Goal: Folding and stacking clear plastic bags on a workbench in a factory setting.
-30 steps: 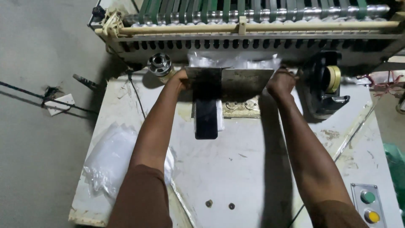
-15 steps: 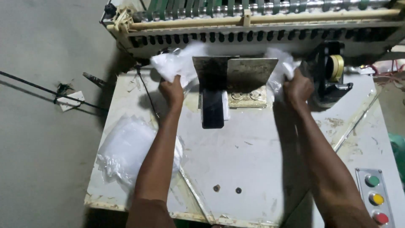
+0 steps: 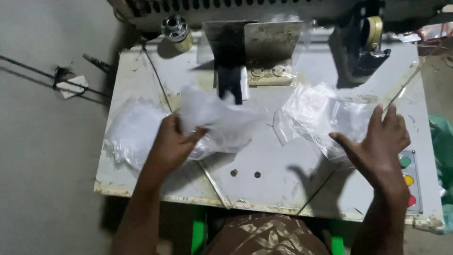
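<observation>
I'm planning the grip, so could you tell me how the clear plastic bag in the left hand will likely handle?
The clear plastic bag droops and crumples in the left hand, so it is probably floppy and very light. Its glossy film looks slippery.

white plastic bag [image 3: 214, 123]: crumpled, blurred, left of centre | clear plastic bag [image 3: 321, 118]: flat, right on table

Two hands are in view: the left hand [image 3: 171, 141] and the right hand [image 3: 380, 141]. Two loose clear plastic bags show, one bag [image 3: 222, 120] at the left hand and another bag [image 3: 316, 115] by the right. One pile of plastic bags [image 3: 130, 130] lies at the left. Three coloured buttons [image 3: 408, 180] sit on the white table [image 3: 278, 165]. One tape dispenser [image 3: 365, 45] stands at the back, and one metal plate [image 3: 264, 45].
</observation>
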